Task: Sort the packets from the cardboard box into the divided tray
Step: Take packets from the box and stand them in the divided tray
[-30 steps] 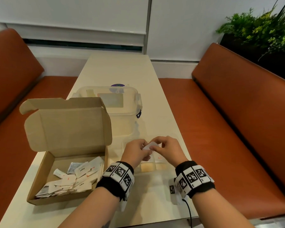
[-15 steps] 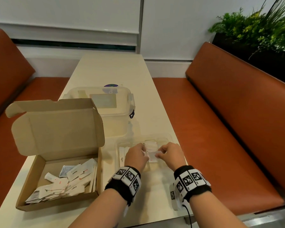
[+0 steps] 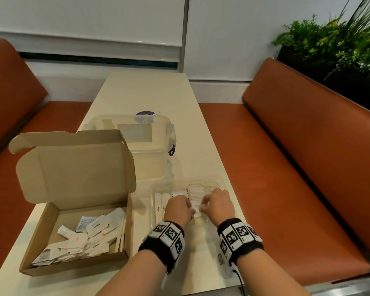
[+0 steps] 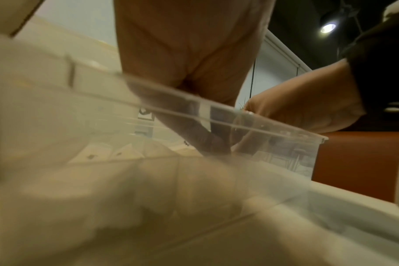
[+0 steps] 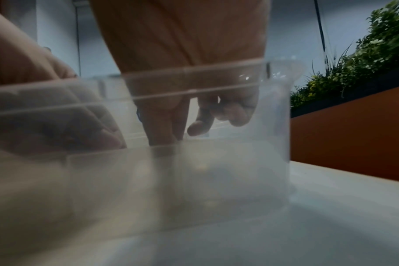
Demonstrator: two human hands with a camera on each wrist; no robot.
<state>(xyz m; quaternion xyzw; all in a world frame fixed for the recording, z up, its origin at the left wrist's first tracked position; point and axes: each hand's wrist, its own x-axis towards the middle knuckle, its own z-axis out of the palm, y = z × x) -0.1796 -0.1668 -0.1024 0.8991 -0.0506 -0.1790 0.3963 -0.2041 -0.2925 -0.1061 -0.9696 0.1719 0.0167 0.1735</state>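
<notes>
The open cardboard box sits at the front left, with several white packets loose inside. To its right is the clear divided tray. My left hand and right hand are both down in its middle compartment. Between them they pinch a white packet by its two ends, low over other white packets. In the wrist views, through the tray wall, the left fingers and right fingers point down to the tray floor. The packet itself is blurred there.
Sugar sticks lie in the tray's left compartment. The box lid stands upright, and a clear lidded container sits behind it. The table's right edge runs close to the tray. Orange benches flank the table, and a plant stands at the far right.
Both hands have come down with the packet from above the tray into its middle compartment. The head view has shifted slightly.
</notes>
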